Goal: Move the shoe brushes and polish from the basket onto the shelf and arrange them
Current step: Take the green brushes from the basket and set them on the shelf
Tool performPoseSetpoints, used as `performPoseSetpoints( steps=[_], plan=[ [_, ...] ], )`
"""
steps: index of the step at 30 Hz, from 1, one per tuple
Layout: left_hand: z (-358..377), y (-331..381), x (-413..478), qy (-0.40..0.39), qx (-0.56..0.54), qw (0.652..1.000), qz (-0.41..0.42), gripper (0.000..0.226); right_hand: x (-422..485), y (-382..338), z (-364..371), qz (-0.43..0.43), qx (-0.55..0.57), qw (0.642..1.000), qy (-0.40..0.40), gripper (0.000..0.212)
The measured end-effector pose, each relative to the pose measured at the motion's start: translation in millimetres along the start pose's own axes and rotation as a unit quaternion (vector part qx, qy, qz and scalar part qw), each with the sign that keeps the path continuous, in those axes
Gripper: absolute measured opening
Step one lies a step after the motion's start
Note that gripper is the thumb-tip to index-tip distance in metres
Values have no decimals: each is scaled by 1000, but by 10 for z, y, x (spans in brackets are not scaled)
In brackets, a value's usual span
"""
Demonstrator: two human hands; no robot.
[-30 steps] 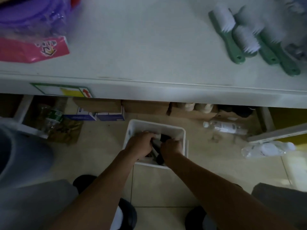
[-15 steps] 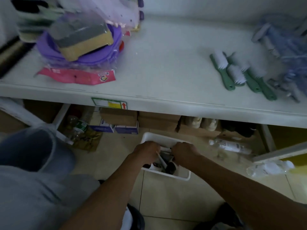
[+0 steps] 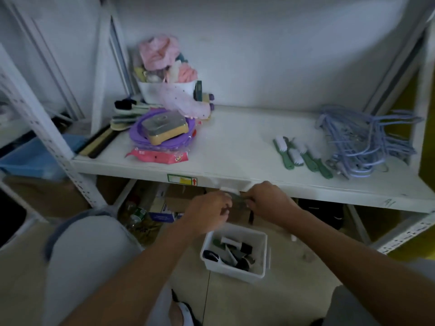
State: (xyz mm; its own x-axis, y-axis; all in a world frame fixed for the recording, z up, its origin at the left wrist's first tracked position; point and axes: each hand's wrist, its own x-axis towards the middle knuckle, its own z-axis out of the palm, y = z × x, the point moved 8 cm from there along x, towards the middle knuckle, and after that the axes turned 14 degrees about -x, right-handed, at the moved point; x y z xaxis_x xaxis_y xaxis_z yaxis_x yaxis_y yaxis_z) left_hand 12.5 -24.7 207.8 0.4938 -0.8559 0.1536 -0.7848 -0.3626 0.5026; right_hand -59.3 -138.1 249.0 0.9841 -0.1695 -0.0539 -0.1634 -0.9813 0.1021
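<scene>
A white basket [image 3: 263, 245] stands on the floor below the shelf, with several dark polish items and brushes [image 3: 231, 252] inside. My left hand [image 3: 207, 211] and right hand [image 3: 266, 200] are raised just under the front edge of the white shelf [image 3: 235, 142]. Together they hold a blurred shoe brush [image 3: 237, 196], white at the top and greenish between the fists, with a dark piece hanging under the right hand. Several green-handled brushes with white bristles [image 3: 299, 154] lie on the right part of the shelf.
Purple plates with a sponge [image 3: 162, 130] and a pink packet [image 3: 160, 156] sit on the shelf's left. A white tub of cloths [image 3: 167, 88] stands behind them. Lilac hangers [image 3: 367, 140] lie at the far right. Boxes and bottles [image 3: 150, 208] fill the space under the shelf.
Both hands have come up out of the basket to the shelf's front edge, carrying a brush. The view has tilted upward, so the whole shelf shows.
</scene>
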Motion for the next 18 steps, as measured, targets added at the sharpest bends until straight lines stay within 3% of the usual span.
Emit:
performPoseSetpoints(
  steps=[3, 6, 8, 12, 18],
  plan=[
    [-392, 125, -30, 99, 35, 994, -16, 13, -102, 76, -461, 7, 117, 992, 43, 40],
    [-647, 200, 13, 145, 20, 989, -23, 19, -145, 247, -724, 40, 190, 979, 61, 16],
    [-721, 255, 66, 149, -4, 989, -3, 24, -112, 384, -831, 66, 222, 969, 82, 13],
    [-762, 352, 239, 164, -33, 985, 35, 12, 15, 671, -864, 120, 250, 952, 128, 14],
    [-568, 307, 753, 114, -39, 991, 52, 34, 272, 1028, -579, 186, 311, 918, 159, 15]
  ],
)
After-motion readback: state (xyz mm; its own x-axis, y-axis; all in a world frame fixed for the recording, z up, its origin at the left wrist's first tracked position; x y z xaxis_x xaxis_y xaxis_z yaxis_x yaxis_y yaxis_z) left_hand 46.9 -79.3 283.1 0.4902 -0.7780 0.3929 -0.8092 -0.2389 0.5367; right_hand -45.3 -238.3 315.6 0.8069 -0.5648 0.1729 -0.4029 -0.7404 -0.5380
